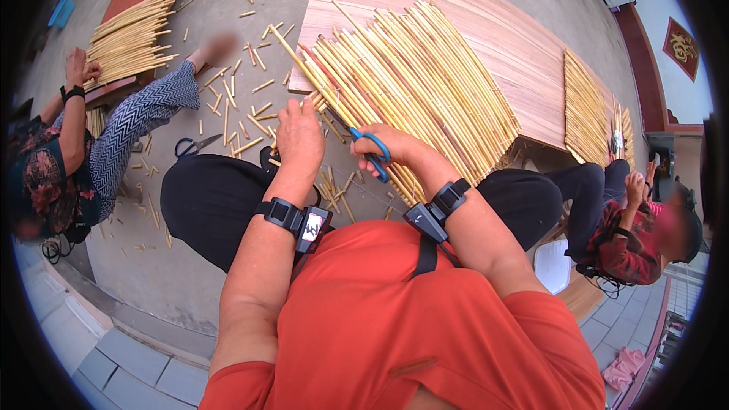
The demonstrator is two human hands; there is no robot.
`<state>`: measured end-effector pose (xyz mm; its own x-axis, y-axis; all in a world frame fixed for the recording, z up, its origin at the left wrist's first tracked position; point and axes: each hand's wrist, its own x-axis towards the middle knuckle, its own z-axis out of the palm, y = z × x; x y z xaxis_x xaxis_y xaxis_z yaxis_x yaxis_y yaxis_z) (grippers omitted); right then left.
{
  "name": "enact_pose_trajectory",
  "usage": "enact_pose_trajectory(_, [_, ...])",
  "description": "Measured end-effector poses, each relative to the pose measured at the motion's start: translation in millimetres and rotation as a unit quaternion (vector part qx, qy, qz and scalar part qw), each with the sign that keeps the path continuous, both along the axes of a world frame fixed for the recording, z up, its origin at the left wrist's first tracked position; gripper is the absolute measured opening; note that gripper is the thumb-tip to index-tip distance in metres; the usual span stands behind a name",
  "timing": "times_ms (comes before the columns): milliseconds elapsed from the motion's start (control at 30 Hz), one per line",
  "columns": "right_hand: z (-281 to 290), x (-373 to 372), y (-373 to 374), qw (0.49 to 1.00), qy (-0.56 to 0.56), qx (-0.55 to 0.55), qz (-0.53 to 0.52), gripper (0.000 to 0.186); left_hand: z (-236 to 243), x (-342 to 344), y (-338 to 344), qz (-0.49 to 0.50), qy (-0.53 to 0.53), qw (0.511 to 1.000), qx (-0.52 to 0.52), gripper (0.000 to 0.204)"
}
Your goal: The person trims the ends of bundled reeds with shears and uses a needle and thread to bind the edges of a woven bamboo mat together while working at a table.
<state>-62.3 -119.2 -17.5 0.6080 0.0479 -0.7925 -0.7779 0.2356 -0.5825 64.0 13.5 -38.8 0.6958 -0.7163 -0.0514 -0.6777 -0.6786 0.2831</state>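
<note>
While right hand point(387, 148) is closing fingers through blue-handled scissors point(370, 153), blades are reaching toward stick ends at near edge of bundle of pale yellow sticks point(414, 83) lying across wooden board point(486, 23). Left hand point(298, 137) is curling down over stick ends beside blades; grip underneath hidden. Risks, as judged: left fingers sitting close to blades, nick likely; uneven trimming if sticks are sliding; cut offcuts point(239, 118) littering concrete floor point(152, 273), slip hazard.

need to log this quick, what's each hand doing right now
Left hand: closed on the ends of the bamboo sticks at the board's edge.
Right hand: closed in the handles of the blue scissors.
</note>
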Motion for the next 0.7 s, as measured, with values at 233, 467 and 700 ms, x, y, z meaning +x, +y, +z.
enact_pose_trajectory(233, [6, -2, 3, 0.999, -0.010, -0.051, -0.010, 0.015, 16, -7, 3, -0.004, 0.043, 0.999, -0.018, 0.051])
enact_pose_trajectory(467, [1, -2, 4, 0.997, -0.022, -0.073, -0.011, 0.015, 46, -51, 19, 0.205, 0.717, 0.661, -0.088, 0.063])
enact_pose_trajectory(700, [-28, -5, 4, 0.994, -0.059, -0.088, -0.022, 0.017, 33, -77, 8, 0.238, 0.814, 0.496, -0.189, 0.059])
